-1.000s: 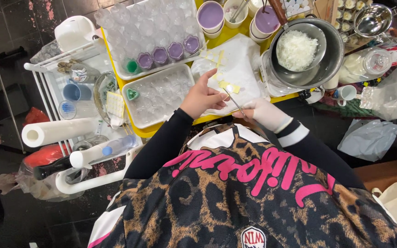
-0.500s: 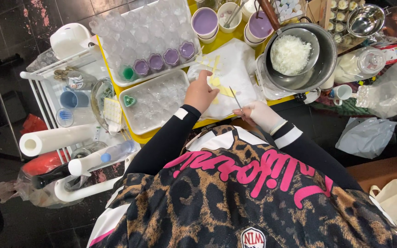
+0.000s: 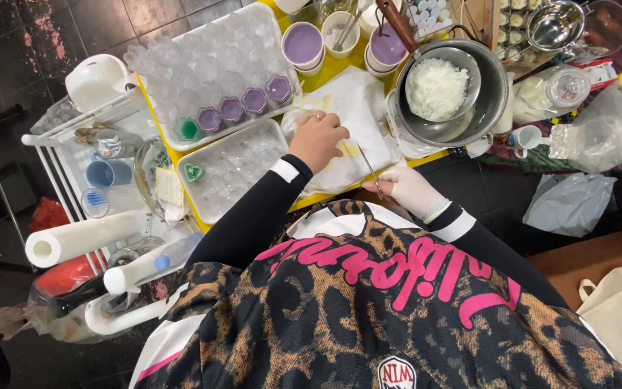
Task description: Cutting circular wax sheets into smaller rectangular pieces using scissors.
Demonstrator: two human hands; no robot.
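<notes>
Two hands work over a white cloth [image 3: 354, 108] spread on the yellow tabletop [image 3: 329, 68]. The left hand [image 3: 318, 138] is bare and curled, knuckles up, pressing on something small and clear at the cloth's left edge; what exactly sits beneath the fingers cannot be told. The right hand [image 3: 408, 189], in a pale glove, pinches a thin metal stick [image 3: 368, 167] that slants up toward the left hand, its tip near a few small yellow scraps [image 3: 347, 149] on the cloth.

Just left of the left hand lies a white tray of clear moulds [image 3: 232, 169], one holding a green heart-shaped piece [image 3: 194, 171]. Behind it a larger tray [image 3: 210, 65] carries rows of clear cups; four near its front edge hold purple wax [image 3: 242, 106] and one holds green [image 3: 188, 129].

To the right of the cloth stands a steel pot [image 3: 484, 101] with a strainer of white flakes [image 3: 437, 86] resting inside. Two pale cups of purple liquid [image 3: 304, 43] stand behind the cloth.

Further left, a white wire trolley [image 3: 52, 137] holds blue cups [image 3: 106, 173], and a paper towel roll [image 3: 80, 238] lies near its lower end.
</notes>
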